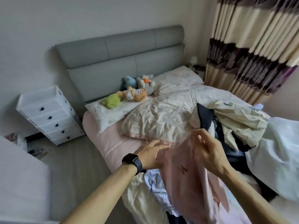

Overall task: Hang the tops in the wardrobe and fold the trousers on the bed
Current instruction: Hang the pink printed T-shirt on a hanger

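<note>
Pink garment [186,175] is held up over the bed's [116,143] near edge, spread between both hands. Its upper edge is pinched by the right hand [208,152], fingers curled. The left upper edge is gripped by the left hand [150,152], on which a black watch [133,161] and a ring are worn. The garment's lower part is draped onto a blue-striped piece [155,183] lying at the near edge. A mixed clothes pile [234,125], cream and dark navy, is heaped along the bed's right edge. A crumpled duvet [161,115] is spread mid-bed. Plush toys [129,94] are grouped by the grey headboard [121,62]. A white drawer unit [47,115] is placed off the bed's left edge.
</note>
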Action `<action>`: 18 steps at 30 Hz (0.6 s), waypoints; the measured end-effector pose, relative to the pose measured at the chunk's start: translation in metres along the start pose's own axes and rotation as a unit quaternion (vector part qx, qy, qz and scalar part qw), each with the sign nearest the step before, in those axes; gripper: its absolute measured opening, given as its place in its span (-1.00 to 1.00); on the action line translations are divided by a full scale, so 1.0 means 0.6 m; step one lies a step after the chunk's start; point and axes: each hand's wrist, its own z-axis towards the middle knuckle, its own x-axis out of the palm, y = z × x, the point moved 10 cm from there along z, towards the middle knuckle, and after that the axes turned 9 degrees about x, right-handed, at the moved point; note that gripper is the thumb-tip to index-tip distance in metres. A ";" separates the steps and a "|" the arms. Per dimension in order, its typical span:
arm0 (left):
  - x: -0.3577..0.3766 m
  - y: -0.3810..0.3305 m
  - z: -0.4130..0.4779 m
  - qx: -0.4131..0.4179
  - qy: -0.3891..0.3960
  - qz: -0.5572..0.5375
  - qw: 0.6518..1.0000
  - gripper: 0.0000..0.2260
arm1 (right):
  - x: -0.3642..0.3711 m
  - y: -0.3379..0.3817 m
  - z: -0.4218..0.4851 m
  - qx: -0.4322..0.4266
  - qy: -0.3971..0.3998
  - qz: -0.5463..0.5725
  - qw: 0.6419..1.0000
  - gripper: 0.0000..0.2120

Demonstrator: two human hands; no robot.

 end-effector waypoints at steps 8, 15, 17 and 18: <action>-0.094 0.031 -0.158 -0.131 -0.175 -0.140 0.966 -0.95 | 0.033 0.110 0.027 -0.045 0.089 0.141 0.985 -0.85; -0.195 -0.038 -0.302 -0.123 -0.339 -0.283 0.889 -0.71 | 0.158 0.242 0.001 -0.103 0.235 0.213 0.943 -0.87; -0.225 -0.048 -0.342 -0.149 -0.381 -0.237 0.881 -0.86 | 0.178 0.274 -0.003 -0.108 0.246 0.225 0.937 -0.85; -0.237 -0.050 -0.374 -0.167 -0.398 -0.223 0.874 -0.89 | 0.190 0.295 -0.009 -0.112 0.249 0.233 0.933 -0.84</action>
